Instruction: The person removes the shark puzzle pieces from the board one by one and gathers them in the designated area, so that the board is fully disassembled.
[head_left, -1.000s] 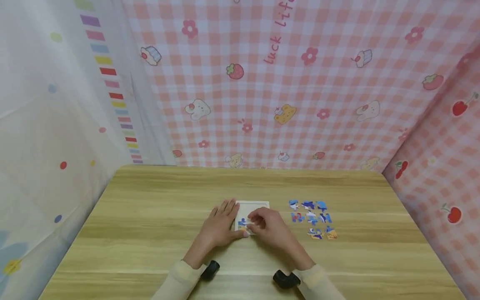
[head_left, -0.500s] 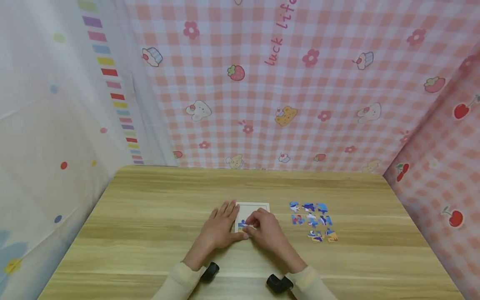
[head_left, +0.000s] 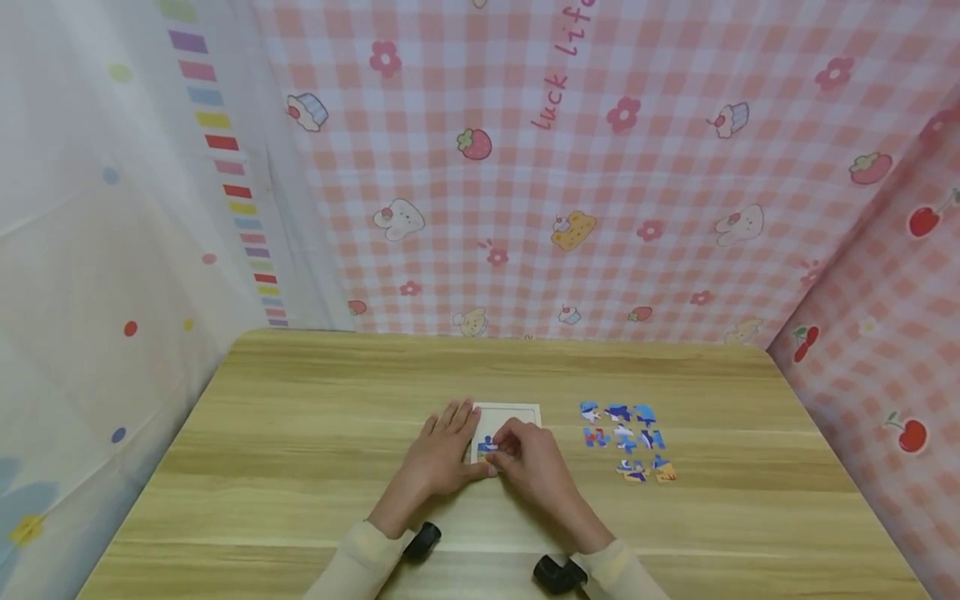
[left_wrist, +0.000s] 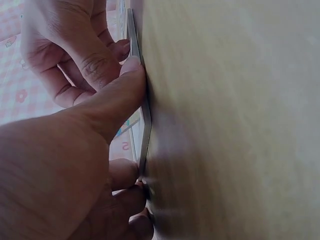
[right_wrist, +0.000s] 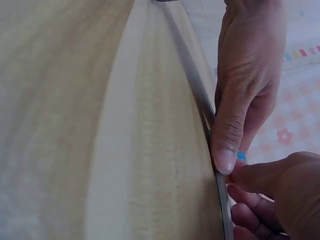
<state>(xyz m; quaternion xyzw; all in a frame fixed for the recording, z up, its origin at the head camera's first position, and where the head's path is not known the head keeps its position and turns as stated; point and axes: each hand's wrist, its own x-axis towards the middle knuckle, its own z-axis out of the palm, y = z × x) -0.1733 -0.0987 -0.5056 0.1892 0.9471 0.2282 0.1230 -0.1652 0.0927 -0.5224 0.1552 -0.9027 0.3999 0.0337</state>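
Note:
A white puzzle board [head_left: 506, 416] with a raised rim lies at the middle of the table. In its near left corner sits a blue and yellow jigsaw piece [head_left: 486, 446]. My left hand [head_left: 442, 454] rests along the board's left side, fingers stretched out and thumb at the near edge. In the left wrist view the left thumb [left_wrist: 122, 90] presses against that edge. My right hand [head_left: 532, 458] bends over the board, thumb and index finger pinching the jigsaw piece. Only a small blue and orange bit of it shows between the hands in the right wrist view; the fingers hide the rest.
Several loose jigsaw pieces [head_left: 622, 437] in blue, white, red and yellow lie in rough rows right of the board. The wooden table [head_left: 300, 400] ends at a pink checked curtain [head_left: 525, 167] behind. Black wrist devices [head_left: 558, 575] hang under the sleeves.
My right hand has moved slightly left and its fingers have come in closer over the jigsaw piece. The left hand and the loose pieces stay as they were.

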